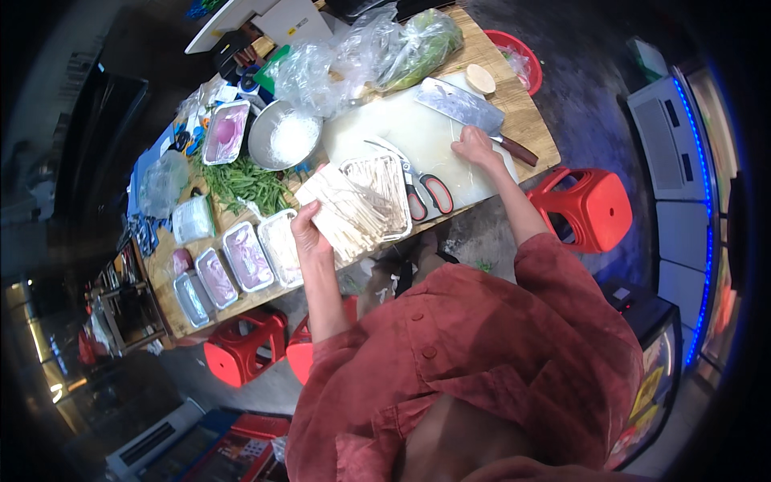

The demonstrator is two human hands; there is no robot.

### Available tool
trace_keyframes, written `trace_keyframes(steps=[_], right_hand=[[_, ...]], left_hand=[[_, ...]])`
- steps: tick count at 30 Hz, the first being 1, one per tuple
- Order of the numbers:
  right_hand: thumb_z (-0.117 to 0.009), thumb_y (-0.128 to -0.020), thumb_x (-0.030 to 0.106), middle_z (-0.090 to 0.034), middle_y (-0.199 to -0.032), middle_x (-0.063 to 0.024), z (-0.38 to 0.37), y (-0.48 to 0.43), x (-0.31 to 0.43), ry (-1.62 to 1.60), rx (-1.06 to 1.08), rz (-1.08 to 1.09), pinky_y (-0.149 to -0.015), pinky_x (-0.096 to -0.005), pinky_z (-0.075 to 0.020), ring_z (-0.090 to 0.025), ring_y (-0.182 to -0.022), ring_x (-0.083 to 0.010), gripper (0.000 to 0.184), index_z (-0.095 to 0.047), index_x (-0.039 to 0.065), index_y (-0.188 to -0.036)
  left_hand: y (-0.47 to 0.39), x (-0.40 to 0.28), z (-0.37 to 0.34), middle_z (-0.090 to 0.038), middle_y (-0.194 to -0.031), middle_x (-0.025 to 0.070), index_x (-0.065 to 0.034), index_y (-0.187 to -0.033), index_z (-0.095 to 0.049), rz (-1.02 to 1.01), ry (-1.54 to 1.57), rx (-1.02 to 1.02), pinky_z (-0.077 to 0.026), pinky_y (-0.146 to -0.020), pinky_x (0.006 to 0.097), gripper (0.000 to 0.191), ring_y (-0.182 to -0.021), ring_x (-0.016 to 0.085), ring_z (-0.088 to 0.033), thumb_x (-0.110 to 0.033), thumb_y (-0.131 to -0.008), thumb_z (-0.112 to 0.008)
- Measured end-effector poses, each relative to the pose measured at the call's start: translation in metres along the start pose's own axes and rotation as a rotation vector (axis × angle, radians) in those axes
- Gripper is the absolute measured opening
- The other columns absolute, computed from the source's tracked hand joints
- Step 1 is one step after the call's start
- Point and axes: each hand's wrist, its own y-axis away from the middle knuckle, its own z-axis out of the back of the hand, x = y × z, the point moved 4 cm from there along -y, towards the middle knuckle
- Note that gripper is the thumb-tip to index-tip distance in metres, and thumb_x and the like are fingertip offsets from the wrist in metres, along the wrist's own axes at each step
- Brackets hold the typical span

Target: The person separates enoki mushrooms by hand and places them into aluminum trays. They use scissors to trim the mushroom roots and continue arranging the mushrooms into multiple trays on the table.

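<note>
My left hand (311, 236) grips a flat bundle of enoki mushrooms (349, 214), thumb on top, its strands fanned down to the right. Partly under the bundle is a foil tray (407, 202) filled with more enoki (374, 172). My right hand (474, 146) rests low over the white cutting board (367, 128) with its fingers curled. A thin pale strand shows by the fingertips, but whether they pinch it is unclear. Just beyond that hand lies a cleaver (459, 106) with a brown handle (518, 150). Scissors (436, 194) with black and red handles lie beside the tray.
A steel bowl (260, 141) holds white contents. Leafy greens (247, 184) lie beside it. Foil trays, some with sliced onion (250, 260), line the near edge. A bagged green vegetable (421, 51) sits at the back. Red stools (602, 211) stand by the table.
</note>
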Motion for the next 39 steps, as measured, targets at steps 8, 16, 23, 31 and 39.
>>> trace_keyframes(steps=[8,16,23,31,39], right_hand=[[-0.052,-0.066,0.009,-0.060,-0.078,-0.0232,-0.007,-0.033,0.059,0.245,0.148,0.433,-0.070,-0.0444,-0.0471,-0.060,-0.079,-0.0368,0.015,-0.057,-0.003,-0.073],[-0.055,-0.064,0.001,-0.061,-0.079,-0.0188,-0.033,-0.084,0.113,0.386,0.173,0.670,-0.068,-0.0417,-0.0479,-0.061,-0.081,-0.0321,0.013,-0.058,-0.003,-0.076],[-0.060,-0.060,0.017,-0.057,-0.064,-0.0202,0.009,-0.031,0.024,0.102,0.533,0.249,-0.060,-0.0397,-0.0470,-0.059,-0.062,-0.0298,0.021,-0.055,-0.004,-0.061],[-0.055,-0.065,0.014,-0.060,-0.075,-0.0239,-0.003,0.061,-0.013,0.234,0.127,0.102,-0.070,-0.0442,-0.0471,-0.060,-0.074,-0.0373,0.020,-0.059,-0.004,-0.072],[-0.053,-0.067,0.012,-0.059,-0.075,-0.0244,0.016,0.014,-0.019,0.315,0.092,0.219,-0.066,-0.0456,-0.0472,-0.059,-0.073,-0.0386,0.017,-0.057,-0.004,-0.071]], left_hand=[[0.035,-0.018,0.023,-0.047,-0.124,0.0165,0.0055,-0.129,-0.033,-0.099,-0.011,-0.041,-0.034,-0.100,0.0384,0.071,-0.114,0.028,-0.046,-0.006,-0.063,-0.057],[0.051,-0.017,0.034,-0.052,-0.116,0.0179,0.0041,-0.122,-0.040,-0.193,-0.004,-0.083,-0.039,-0.096,0.0463,0.064,-0.107,0.033,-0.051,-0.007,-0.063,-0.061],[0.058,-0.020,0.041,-0.050,-0.119,0.0179,0.0032,-0.124,-0.039,-0.209,0.045,-0.073,-0.037,-0.097,0.0466,0.067,-0.109,0.033,-0.049,-0.008,-0.063,-0.061],[0.057,-0.010,0.034,-0.051,-0.117,0.0184,0.0034,-0.121,-0.041,-0.130,0.095,-0.066,-0.037,-0.097,0.0480,0.061,-0.109,0.033,-0.050,-0.004,-0.064,-0.059],[0.062,-0.009,0.033,-0.045,-0.125,0.0168,0.0065,-0.129,-0.031,-0.126,0.011,-0.076,-0.033,-0.100,0.0398,0.072,-0.115,0.029,-0.045,-0.006,-0.063,-0.057]])
